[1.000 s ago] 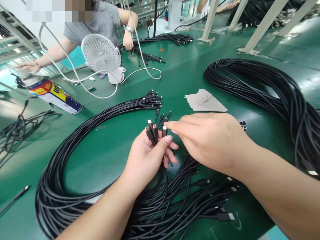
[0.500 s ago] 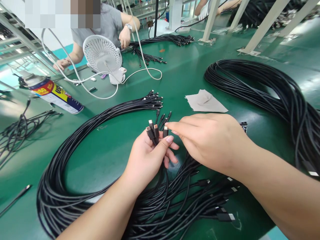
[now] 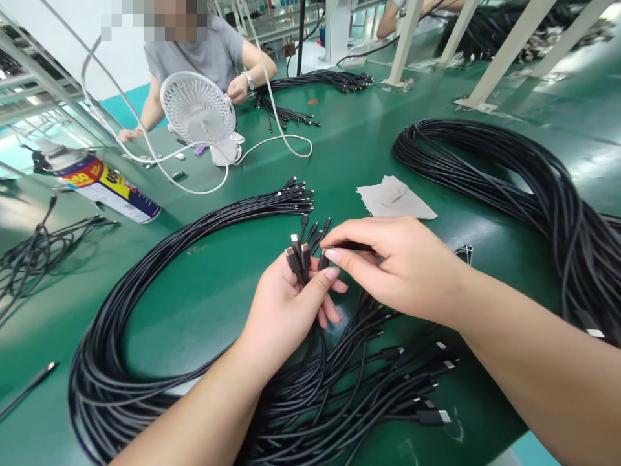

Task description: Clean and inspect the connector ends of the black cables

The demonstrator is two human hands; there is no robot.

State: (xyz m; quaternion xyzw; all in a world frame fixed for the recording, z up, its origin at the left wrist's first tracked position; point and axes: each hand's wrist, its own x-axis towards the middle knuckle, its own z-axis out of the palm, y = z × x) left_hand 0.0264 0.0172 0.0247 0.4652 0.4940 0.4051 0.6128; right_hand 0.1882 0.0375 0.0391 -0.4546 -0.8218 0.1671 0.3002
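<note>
My left hand is closed around several black USB cables, their plugs standing up between thumb and fingers with bare metal tips. One plug sits a little apart, at the thumb side. My right hand is pinched at that plug's tip, with a slim dark tool lying between thumb and forefinger. Its kind is mostly hidden by the hand. Below both hands spreads a large looped bundle of black cables, and several of its small plugs lie just beyond my fingers.
A grey cloth lies ahead on the green table. Another thick cable coil occupies the right. To the left are a spray can, a white fan and tangled cables. A co-worker sits opposite.
My right hand has turned, bringing its thumb up to the separate plug's tip and showing the slim dark tool. My left hand keeps its hold. The co-worker's hand has moved toward the fan.
</note>
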